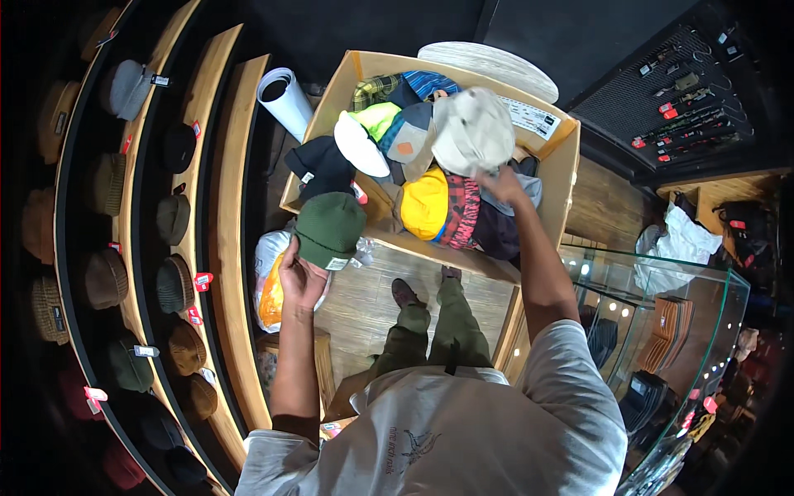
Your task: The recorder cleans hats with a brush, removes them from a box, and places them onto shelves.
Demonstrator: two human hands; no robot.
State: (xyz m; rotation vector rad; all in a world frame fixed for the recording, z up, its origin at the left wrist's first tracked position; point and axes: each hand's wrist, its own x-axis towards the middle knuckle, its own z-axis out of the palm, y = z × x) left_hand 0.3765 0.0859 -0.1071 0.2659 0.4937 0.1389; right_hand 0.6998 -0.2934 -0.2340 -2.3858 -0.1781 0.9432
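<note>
Green knit beanie [329, 225] held in left hand [303, 279] at brown cardboard box's [563, 169] near-left corner; beige cloth cap [471, 132] in right hand [501, 185].

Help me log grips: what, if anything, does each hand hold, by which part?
The left hand holds the green beanie by its folded cuff. The right hand is at the lower edge of the beige cap; blur hides whether it grips.

Two hands [303, 279] [503, 187], one held beanie [329, 227], one cardboard box [562, 169]

White roll [289, 109], glass display case [713, 302]
</note>
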